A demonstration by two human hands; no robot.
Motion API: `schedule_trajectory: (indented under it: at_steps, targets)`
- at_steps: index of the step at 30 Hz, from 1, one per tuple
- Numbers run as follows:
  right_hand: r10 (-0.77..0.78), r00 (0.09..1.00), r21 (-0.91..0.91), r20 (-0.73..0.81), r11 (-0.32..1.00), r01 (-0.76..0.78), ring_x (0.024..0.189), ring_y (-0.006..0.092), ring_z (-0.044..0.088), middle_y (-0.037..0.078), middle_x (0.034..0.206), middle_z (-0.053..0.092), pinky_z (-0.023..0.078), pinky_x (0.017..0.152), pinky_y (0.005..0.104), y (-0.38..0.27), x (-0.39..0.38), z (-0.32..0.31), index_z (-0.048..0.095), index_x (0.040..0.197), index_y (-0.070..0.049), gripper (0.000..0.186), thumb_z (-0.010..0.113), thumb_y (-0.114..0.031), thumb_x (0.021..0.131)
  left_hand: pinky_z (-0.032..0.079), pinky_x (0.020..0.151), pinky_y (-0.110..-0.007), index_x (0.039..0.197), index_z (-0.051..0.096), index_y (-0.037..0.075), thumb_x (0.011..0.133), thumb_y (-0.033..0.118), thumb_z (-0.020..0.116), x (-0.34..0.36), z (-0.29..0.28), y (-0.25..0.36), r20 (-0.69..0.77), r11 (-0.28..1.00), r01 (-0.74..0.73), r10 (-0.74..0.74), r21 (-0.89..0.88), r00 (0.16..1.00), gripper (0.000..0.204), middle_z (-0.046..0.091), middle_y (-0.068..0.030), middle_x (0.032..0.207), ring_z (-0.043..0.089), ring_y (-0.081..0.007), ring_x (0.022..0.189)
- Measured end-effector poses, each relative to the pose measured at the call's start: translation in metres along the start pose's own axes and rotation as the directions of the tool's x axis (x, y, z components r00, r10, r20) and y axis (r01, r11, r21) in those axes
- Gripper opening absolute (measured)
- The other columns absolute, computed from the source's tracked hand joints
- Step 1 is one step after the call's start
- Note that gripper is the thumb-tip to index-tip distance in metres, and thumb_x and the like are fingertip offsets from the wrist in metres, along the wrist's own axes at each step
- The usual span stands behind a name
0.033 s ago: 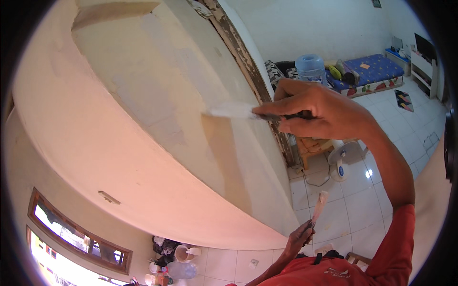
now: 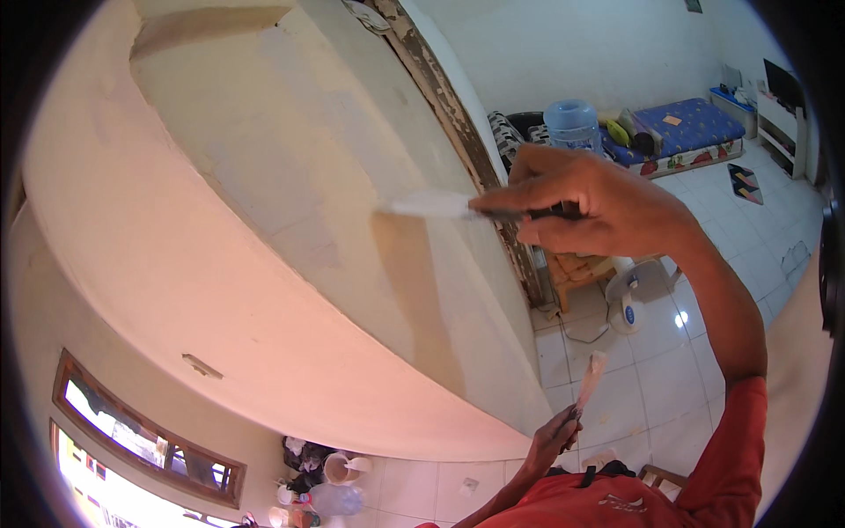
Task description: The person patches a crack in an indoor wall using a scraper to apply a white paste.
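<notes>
My raised right hand is closed round the dark handle of a putty knife. Its whitish blade is smeared by motion and lies at or just off the cream wall, above its own shadow; whether it touches I cannot tell. Smoother greyish patches mark this wall face. Lower down, near my red shirt, my left hand grips the dark handle of a second scraper. Its pale, whitish blade points upward, away from the wall.
A worn wooden door frame edges the wall. Beyond it are a water jug, a blue mattress, a wooden chair and a fan with a floor cord. Buckets and bottles stand below, near a window.
</notes>
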State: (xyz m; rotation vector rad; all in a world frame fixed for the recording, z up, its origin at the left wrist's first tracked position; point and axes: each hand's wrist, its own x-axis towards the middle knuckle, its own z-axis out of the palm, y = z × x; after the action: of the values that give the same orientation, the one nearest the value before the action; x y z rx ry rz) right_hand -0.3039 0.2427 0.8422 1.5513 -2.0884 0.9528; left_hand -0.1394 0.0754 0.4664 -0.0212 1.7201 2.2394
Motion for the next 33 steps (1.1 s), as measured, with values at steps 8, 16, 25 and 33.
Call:
schedule_trajectory:
  at_steps: [8,16,25,33]
  targets:
    - [-0.128,0.889,-0.097,-0.439,0.991,0.095,0.078,0.0305,0.063,0.02,0.093,0.062,0.048,0.07,0.0393,-0.004,0.06,0.011,0.063,0.124,0.0,0.037,0.063,-0.018,0.092,0.036,0.056,-0.019,0.143,0.043,-0.002,0.102,0.023,0.052,-0.002,0.006,0.0,-0.012,1.0,0.004,-0.004,-0.015,1.0,0.048,0.059,-0.0002,0.093,0.046,-0.0045,0.068]
    - [0.051,0.981,0.195,-0.19,0.981,-0.014,0.066,0.0177,0.06,0.012,0.087,0.059,0.047,0.063,0.0348,-0.041,-0.028,0.036,0.064,0.125,-0.002,0.037,0.063,-0.02,0.093,0.038,0.057,-0.018,0.143,0.043,0.0,0.102,0.021,0.052,0.001,-0.003,-0.011,0.009,1.0,-0.001,0.001,-0.025,1.0,0.048,0.059,-0.0007,0.094,0.047,-0.0045,0.069]
    - [0.43,0.878,-0.078,-0.209,0.888,-0.453,0.045,0.0102,0.054,0.009,0.078,0.067,0.047,0.043,0.0235,-0.095,0.075,-0.076,0.066,0.123,-0.004,0.032,0.057,-0.018,0.096,0.039,0.058,-0.019,0.143,0.044,0.001,0.101,0.024,0.055,0.003,-0.006,-0.015,0.014,0.998,0.034,-0.033,-0.059,0.999,0.049,0.06,-0.0005,0.095,0.049,-0.0045,0.071]
    - [0.526,0.843,-0.075,0.112,0.851,-0.52,0.045,0.0125,0.044,0.009,0.065,0.059,0.035,0.041,0.0315,-0.122,0.085,-0.075,0.067,0.095,0.005,0.026,0.048,-0.013,0.093,0.038,0.057,-0.019,0.142,0.046,0.0,0.101,0.023,0.055,0.003,-0.008,-0.018,0.056,0.998,0.001,0.002,-0.066,0.998,0.048,0.057,0.0007,0.09,0.047,-0.0045,0.068]
